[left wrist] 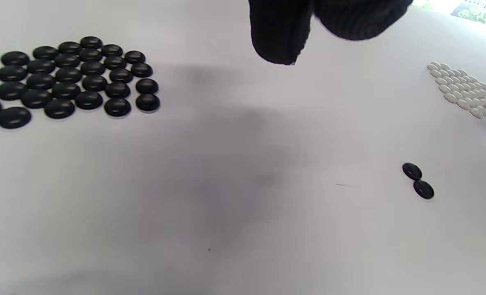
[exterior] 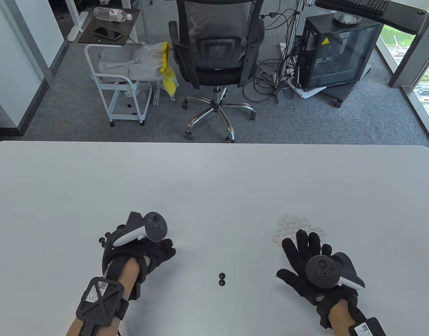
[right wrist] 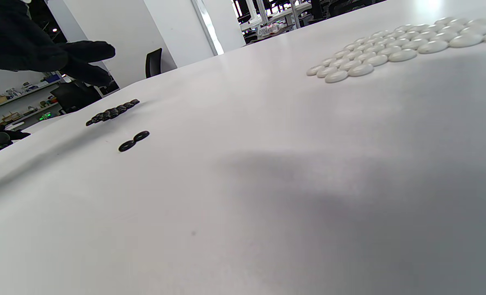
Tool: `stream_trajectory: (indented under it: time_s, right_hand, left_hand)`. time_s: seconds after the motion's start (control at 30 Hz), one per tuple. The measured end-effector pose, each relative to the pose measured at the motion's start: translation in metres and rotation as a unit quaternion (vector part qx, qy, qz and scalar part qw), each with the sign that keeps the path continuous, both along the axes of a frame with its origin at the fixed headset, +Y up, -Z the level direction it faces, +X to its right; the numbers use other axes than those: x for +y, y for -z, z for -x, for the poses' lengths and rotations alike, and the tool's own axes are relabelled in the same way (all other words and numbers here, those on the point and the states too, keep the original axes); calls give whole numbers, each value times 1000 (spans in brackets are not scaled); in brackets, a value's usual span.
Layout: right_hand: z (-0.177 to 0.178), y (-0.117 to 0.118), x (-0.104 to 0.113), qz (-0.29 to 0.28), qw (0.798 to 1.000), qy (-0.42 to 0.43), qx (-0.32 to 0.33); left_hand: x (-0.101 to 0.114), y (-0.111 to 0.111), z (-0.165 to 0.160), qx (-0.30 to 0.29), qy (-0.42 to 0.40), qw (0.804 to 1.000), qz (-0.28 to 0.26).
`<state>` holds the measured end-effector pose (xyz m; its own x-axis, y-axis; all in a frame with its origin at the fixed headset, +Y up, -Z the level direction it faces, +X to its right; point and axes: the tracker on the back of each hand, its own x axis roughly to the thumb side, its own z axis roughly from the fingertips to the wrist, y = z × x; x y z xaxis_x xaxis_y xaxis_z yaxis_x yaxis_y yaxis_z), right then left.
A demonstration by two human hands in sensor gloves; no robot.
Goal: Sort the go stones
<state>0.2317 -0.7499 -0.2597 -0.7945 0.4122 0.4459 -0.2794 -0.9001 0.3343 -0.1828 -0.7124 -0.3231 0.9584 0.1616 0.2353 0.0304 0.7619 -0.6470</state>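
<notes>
Loose stones [exterior: 222, 279]: two black, touching; small, hard, smooth, likely slippery.
Grip: pinch one at its rim.
Left hand [exterior: 149, 252]: loosely curled, empty.
Right hand [exterior: 303, 262]: fingers spread, empty.

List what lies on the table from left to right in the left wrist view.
Black stone cluster → pair of loose black stones → white stone cluster.
</notes>
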Motion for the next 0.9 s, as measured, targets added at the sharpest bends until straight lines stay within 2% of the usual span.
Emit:
stream_trajectory:
  time_s: [0.1,0.27,0.37,0.47,0.6,0.7,0.8,0.9]
  right_hand:
    - [0,0,0,1,1000,-1,1]
    - [0,0,0,4,1000,-1,1]
    - [0,-1,0,3,1000,0,1]
    - [0,-1,0,6,1000,-1,1]
    - [0,-1,-1,9,1000,-2,1]
    - [0,-1,-1,12,1000,-2,1]
    - [0,-1,0,12,1000,-1,0]
    - [-1,-1,0,11,1000,0,0]
  left_hand:
    - [-1,-7,-36,-57,19,998,-14]
    - [-16,-20,-84,-128,37,991,7]
    - [-24,-25,-103,-158,56,986,12]
    - [-33,-28,-117,-178,40,983,29]
    - [-42,-32,-126,-202,41,978,31]
    - [-53,-34,-125,-207,72,975,40]
    - [-55,-32,-110,-185,77,979,24]
    - [-55,-31,-79,-150,78,985,31]
